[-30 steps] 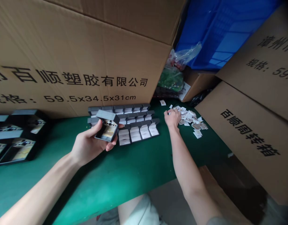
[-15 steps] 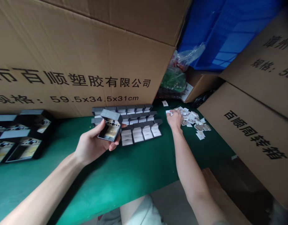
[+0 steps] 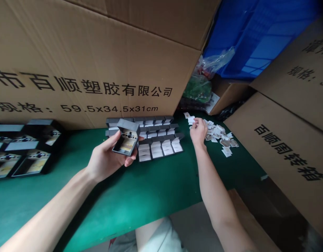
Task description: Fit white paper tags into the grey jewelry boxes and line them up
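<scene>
My left hand is wrapped round a small black hinged box with its lid raised. Inside the box show a pale yellowish lining and a dark and shiny strip near the hinge. On the right, my right hand has its fingers pinched at a small white pad, at the near-left edge of a loose heap of white pads. Another white pad lies just beyond the fingertips. Between the hands stand rows of open black boxes with white inserts, partly hidden behind the held box.
Larger open black boxes stand at the left on the green table. A big printed carton walls off the back. More cartons line the right, with plastic bags and a blue crate behind.
My right hand has shifted slightly away from me, the white pad moving with its fingertips. My left hand keeps holding the open box. The whole view has shifted slightly.
</scene>
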The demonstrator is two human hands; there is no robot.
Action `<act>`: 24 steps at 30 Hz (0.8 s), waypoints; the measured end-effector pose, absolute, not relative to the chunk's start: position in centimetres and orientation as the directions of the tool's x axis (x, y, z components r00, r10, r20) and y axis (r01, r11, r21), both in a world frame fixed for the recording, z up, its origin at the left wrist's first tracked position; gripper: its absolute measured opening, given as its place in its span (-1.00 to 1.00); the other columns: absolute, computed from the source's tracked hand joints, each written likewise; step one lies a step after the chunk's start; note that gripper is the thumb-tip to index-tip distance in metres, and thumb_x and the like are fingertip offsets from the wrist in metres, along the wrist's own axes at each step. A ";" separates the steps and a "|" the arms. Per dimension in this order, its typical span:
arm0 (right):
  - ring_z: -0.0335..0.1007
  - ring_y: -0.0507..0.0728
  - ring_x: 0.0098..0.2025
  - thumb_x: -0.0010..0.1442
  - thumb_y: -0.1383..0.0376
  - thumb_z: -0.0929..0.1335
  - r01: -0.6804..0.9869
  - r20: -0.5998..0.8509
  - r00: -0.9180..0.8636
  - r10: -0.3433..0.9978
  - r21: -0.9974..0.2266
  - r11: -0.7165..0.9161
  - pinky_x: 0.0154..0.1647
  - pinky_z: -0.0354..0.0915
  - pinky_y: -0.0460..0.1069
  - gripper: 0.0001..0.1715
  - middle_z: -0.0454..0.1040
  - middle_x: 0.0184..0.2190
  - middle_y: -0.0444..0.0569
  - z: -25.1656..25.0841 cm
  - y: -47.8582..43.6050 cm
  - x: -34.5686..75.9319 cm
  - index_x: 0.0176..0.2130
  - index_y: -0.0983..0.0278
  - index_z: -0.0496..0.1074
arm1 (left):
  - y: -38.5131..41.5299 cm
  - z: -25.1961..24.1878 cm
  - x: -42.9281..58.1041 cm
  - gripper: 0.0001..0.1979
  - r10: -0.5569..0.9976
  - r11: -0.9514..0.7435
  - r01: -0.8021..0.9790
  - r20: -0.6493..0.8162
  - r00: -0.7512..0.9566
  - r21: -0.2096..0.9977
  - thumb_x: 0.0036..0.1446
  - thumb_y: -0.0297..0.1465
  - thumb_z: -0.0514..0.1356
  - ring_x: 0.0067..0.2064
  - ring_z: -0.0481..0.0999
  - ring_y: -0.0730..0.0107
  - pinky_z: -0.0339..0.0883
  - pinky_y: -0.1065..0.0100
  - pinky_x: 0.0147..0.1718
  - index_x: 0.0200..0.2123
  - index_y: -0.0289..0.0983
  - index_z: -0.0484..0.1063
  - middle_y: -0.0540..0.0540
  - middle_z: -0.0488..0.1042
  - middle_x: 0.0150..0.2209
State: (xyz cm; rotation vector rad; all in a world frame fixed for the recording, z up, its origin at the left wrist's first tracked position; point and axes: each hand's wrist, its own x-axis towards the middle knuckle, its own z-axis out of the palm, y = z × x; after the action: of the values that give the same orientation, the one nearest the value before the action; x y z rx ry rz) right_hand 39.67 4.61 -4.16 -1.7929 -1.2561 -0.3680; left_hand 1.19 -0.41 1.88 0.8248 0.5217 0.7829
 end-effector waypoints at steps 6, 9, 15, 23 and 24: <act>0.47 0.16 -0.15 0.18 0.42 0.20 0.812 0.707 0.518 0.480 -0.584 -0.016 -0.11 0.49 0.07 -0.68 0.37 -0.18 0.06 -3.2 4.6 39.0 -0.07 0.28 0.34 | -0.4 2.0 1.4 -0.47 0.780 0.446 -0.416 -0.117 0.614 0.792 0.23 -0.03 0.25 -0.53 0.49 0.31 0.38 0.38 -0.49 -0.09 -0.43 0.60 -0.24 0.56 -0.43; 0.53 0.09 -0.23 0.22 0.37 0.22 0.725 0.722 0.548 0.422 -0.662 0.190 -0.16 0.55 0.05 -0.64 0.30 -0.18 -0.04 -1.5 4.3 37.0 0.03 0.23 0.23 | -0.4 2.0 1.6 -0.50 0.786 0.464 -0.437 -0.131 0.604 0.771 0.22 -0.08 0.28 -0.53 0.49 0.32 0.39 0.39 -0.53 -0.07 -0.46 0.59 -0.30 0.61 -0.37; 0.62 0.07 -0.22 0.37 0.27 0.31 0.533 0.843 0.389 0.371 -0.534 0.656 -0.13 0.61 0.06 -0.66 0.32 -0.10 -0.05 2.8 0.5 27.5 0.08 0.10 0.14 | -0.5 2.4 1.2 -0.63 0.833 0.452 -0.452 -0.182 0.523 0.770 0.40 -0.25 0.12 -0.42 0.62 0.23 0.50 0.39 -0.53 0.03 -0.44 0.50 -0.44 0.66 -0.17; 0.51 -0.03 -0.50 0.41 0.21 0.35 0.052 0.578 0.062 0.813 -0.816 0.576 -0.51 0.48 -0.14 -0.82 0.41 -0.34 -0.19 1.3 -4.7 18.5 -0.08 0.15 0.24 | -0.3 2.3 1.3 -0.78 0.866 0.355 -0.475 -0.092 0.491 0.805 0.36 -0.33 0.18 -0.40 0.62 0.24 0.55 0.40 -0.52 -0.10 -0.36 0.53 -0.23 0.63 -0.33; 0.50 -0.04 -0.50 0.40 0.20 0.35 0.050 0.561 0.044 0.826 -0.827 0.559 -0.53 0.46 -0.15 -0.86 0.41 -0.32 -0.18 0.9 -4.8 18.3 -0.12 0.17 0.28 | -0.3 2.4 1.4 -0.77 0.863 0.364 -0.469 -0.101 0.496 0.805 0.35 -0.31 0.19 -0.39 0.62 0.22 0.55 0.39 -0.52 -0.10 -0.35 0.54 -0.22 0.62 -0.32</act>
State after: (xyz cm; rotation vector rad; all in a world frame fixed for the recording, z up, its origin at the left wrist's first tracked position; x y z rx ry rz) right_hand 18.30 -4.83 0.91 -0.8109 -1.4176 0.7060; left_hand 1.38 -0.30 2.36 0.7987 0.5741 0.9198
